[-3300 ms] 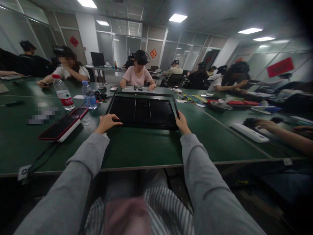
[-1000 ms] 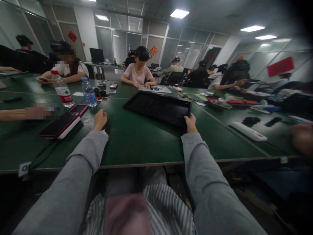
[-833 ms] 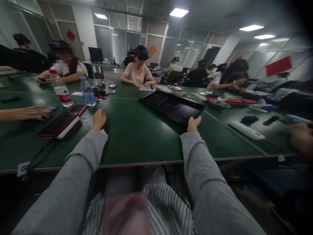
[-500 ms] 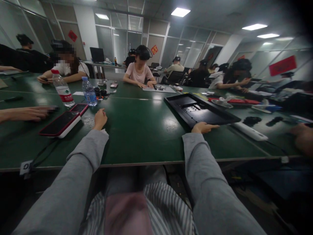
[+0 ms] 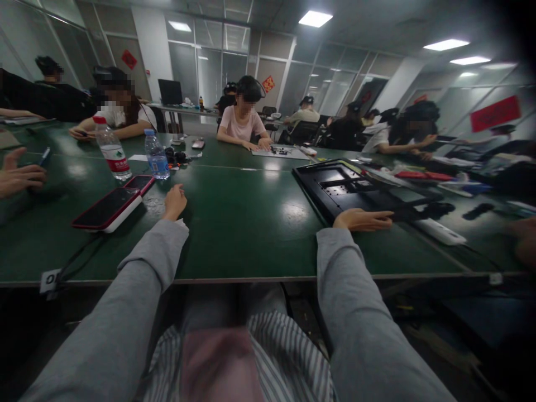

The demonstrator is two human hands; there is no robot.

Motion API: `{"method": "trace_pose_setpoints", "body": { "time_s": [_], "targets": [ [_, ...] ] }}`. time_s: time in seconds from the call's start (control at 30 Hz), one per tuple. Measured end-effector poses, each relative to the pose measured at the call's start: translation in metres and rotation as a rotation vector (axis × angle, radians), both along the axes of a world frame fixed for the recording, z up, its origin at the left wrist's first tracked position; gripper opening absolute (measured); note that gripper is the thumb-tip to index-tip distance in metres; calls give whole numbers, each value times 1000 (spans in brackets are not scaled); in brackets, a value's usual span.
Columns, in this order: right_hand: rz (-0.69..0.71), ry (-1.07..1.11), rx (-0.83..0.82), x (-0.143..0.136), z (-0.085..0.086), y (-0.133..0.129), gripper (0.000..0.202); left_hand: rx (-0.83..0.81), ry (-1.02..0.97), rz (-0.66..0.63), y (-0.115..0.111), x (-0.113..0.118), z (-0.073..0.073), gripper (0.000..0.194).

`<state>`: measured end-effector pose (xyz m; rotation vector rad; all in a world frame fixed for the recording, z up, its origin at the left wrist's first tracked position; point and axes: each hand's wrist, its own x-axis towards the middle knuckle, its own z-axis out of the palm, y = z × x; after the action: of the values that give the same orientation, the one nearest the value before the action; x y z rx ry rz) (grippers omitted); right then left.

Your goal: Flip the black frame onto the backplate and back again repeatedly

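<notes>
My left hand (image 5: 175, 201) rests on the green table (image 5: 238, 234) with its fingers curled into a loose fist and nothing visible in them. My right hand (image 5: 360, 219) is at the near edge of a large black plastic shell (image 5: 322, 190), a shallow rectangular tray with cutouts, like a monitor's back cover. The thumb side lies against its rim, and the fingers reach along the edge to the right. Part of the grip is hidden. Beyond the hand, dark strips of the shell or a frame extend right; I cannot tell whether they are one piece.
Left of my left hand lie a red-edged phone (image 5: 106, 207) on a white block, a red-capped bottle (image 5: 112, 151) and a blue-capped bottle (image 5: 157, 156). A white power strip (image 5: 441, 230) lies at right. Other people sit around; another person's hand (image 5: 20, 173) holds a dark object.
The black shell and my right hand have shifted slightly right, and dark strips now reach further right. My left hand stays put. Another person's hand at far left has moved left and up.
</notes>
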<state>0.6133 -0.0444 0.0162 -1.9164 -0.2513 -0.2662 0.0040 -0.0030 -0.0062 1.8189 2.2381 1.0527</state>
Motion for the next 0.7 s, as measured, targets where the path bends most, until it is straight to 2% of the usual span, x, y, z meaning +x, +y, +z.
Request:
{"method": "trace_pose_setpoints", "body": {
  "time_s": [0.03,0.1,0.27,0.37,0.53,0.7],
  "targets": [
    [-2,-78,35,-9,5,3,88,0,0,-2,-1,0,1,52],
    [82,-283,83,-26,13,7,89,4,-8,-3,-3,2,3,52],
    [491,-670,3,-66,24,10,73,7,-52,12,-9,6,9,52],
    [636,-794,-21,-82,29,12,67,18,-85,29,-11,8,11,52],
    [714,-758,69,-94,29,15,69,129,-146,37,-7,10,11,49],
    [827,-620,50,-98,19,18,72,305,-237,-13,-2,13,10,73]
  ]
}}
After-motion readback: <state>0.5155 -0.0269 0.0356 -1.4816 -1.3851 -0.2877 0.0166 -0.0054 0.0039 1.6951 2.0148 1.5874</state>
